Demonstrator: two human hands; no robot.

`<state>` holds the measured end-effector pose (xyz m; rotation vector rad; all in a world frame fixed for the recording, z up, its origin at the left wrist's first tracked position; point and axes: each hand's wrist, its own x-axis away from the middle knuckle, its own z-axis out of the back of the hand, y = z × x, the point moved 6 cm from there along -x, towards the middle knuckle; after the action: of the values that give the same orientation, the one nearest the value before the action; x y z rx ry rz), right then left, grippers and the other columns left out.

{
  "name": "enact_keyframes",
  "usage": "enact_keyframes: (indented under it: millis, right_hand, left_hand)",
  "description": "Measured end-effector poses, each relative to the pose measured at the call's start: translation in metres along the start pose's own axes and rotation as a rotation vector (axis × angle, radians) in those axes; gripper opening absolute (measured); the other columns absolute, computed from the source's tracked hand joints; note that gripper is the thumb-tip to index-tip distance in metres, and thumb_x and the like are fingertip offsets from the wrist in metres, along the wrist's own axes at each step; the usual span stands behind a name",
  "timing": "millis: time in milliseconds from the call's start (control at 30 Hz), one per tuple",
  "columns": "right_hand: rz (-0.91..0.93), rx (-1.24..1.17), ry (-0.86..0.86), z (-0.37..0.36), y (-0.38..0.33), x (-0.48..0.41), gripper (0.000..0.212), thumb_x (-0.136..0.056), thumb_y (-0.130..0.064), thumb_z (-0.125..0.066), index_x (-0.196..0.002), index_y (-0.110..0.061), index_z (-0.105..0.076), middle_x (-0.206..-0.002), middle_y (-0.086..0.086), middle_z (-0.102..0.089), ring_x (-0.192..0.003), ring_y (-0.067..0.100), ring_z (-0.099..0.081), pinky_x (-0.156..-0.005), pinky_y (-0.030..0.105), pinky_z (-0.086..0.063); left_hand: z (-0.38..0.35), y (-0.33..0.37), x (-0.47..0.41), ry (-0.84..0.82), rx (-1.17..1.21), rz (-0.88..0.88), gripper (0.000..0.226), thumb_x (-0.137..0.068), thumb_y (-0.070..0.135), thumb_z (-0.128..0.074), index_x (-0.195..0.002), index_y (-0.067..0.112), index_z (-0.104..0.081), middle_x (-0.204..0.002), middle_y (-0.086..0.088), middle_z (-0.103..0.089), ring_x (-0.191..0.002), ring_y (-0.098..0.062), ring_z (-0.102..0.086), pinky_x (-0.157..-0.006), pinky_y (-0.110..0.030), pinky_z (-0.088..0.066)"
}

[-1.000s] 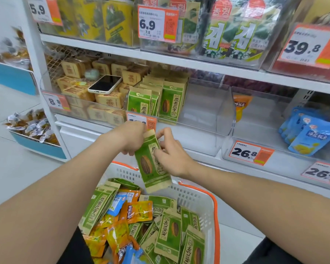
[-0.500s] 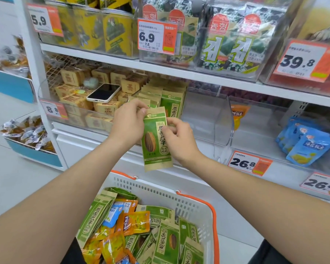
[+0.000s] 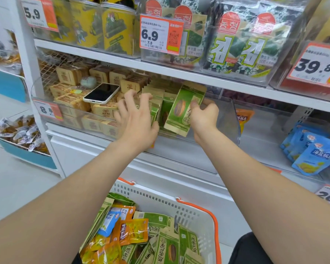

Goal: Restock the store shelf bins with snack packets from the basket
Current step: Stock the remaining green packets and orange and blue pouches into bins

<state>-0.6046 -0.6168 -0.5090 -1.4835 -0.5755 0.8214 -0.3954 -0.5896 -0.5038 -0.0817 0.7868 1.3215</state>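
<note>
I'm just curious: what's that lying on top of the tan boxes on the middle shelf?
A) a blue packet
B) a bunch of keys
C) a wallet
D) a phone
D: a phone with a dark screen lies face-up on the tan boxes.

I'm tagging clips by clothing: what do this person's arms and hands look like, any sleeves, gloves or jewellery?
The left arm and right arm are bare to the frame's edge, no sleeves in view. The left hand and right hand wear no gloves; no ring, watch or bracelet shows.
</note>
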Motion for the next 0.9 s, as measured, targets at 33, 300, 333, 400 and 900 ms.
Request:
enact_keyframes:
  millis: [33, 300, 333, 400, 900]
  right_hand:
    - [0.016, 0.015, 0.008, 0.0, 0.0, -0.003, 0.022, -0.1, -0.022, -0.064, -0.121, -0.016, -0.057, -0.113, 0.003, -0.066, -0.102, 0.02, -0.065, -0.073, 0.026, -0.05]
    - [0.109, 0.437, -0.103, -0.02, 0.006, -0.004, 0.021, -0.095, -0.021, -0.069, -0.113, -0.019, -0.058, -0.113, 0.012, -0.066, -0.104, 0.029, -0.058, -0.081, 0.031, -0.044]
    - [0.107, 0.485, -0.109, -0.023, 0.008, -0.004, 0.024, -0.094, -0.023, -0.071, -0.115, -0.017, -0.06, -0.115, 0.012, -0.066, -0.106, 0.029, -0.058, -0.081, 0.03, -0.043]
    - [0.086, 0.542, -0.123, -0.026, 0.011, -0.004, 0.028, -0.091, -0.028, -0.075, -0.114, -0.015, -0.064, -0.118, 0.013, -0.066, -0.11, 0.031, -0.06, -0.083, 0.031, -0.045]
    - [0.217, 0.717, -0.177, -0.007, -0.009, 0.02, 0.018, -0.085, -0.025, -0.064, -0.098, -0.016, -0.056, -0.095, 0.0, -0.06, -0.089, 0.026, -0.058, -0.073, 0.035, -0.048]
  left_hand:
    - [-0.003, 0.0, -0.001, -0.016, -0.026, -0.002, 0.071, -0.079, 0.026, -0.077, -0.14, 0.028, -0.041, -0.153, -0.016, -0.025, -0.133, -0.043, -0.033, -0.105, -0.058, -0.036]
    - [-0.016, 0.0, -0.007, -0.061, -0.036, 0.01, 0.074, -0.084, 0.019, -0.07, -0.148, 0.026, -0.034, -0.159, -0.018, -0.015, -0.137, -0.048, -0.03, -0.109, -0.061, -0.033]
    - [-0.015, 0.0, -0.008, -0.06, -0.038, 0.009, 0.074, -0.084, 0.02, -0.07, -0.148, 0.025, -0.034, -0.159, -0.017, -0.015, -0.137, -0.047, -0.03, -0.109, -0.061, -0.033]
    - [-0.015, 0.0, -0.008, -0.058, -0.038, 0.005, 0.073, -0.084, 0.02, -0.07, -0.147, 0.024, -0.034, -0.159, -0.017, -0.015, -0.137, -0.047, -0.03, -0.109, -0.06, -0.032]
    - [-0.001, -0.01, 0.005, -0.027, -0.038, 0.047, 0.099, -0.081, 0.031, -0.073, -0.158, 0.003, -0.018, -0.162, -0.029, -0.013, -0.137, -0.056, -0.032, -0.115, -0.058, -0.033]
